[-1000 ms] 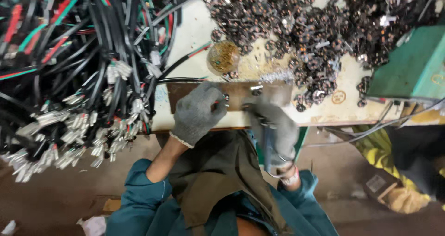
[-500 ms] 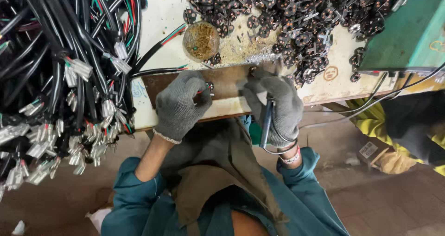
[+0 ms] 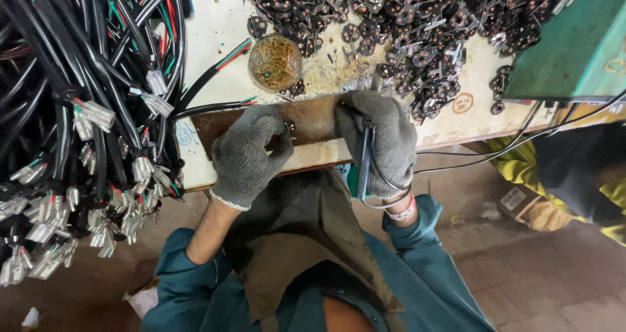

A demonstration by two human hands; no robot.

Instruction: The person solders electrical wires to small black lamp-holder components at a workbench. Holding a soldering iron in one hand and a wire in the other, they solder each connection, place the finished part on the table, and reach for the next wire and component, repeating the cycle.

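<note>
Big bundle of black wire harnesses (image 3: 78, 110) lies left on the bench (image 3: 215, 39), gloved right hand (image 3: 378, 143) grips a soldering iron (image 3: 364, 159), left hand (image 3: 248, 153) pinches a small plug part (image 3: 287, 129) on the brown board (image 3: 313, 117).

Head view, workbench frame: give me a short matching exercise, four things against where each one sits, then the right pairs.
Things:
1. cable bundle
2. round dish
3. green box
4. left hand

Places:
A. top right corner of the bench
B. on the brown board at the bench's near edge
C. left side, hanging over the bench edge
D. just beyond the brown board, between the cables and the pile of small dark parts

Pairs: 1-C, 2-D, 3-A, 4-B
</note>
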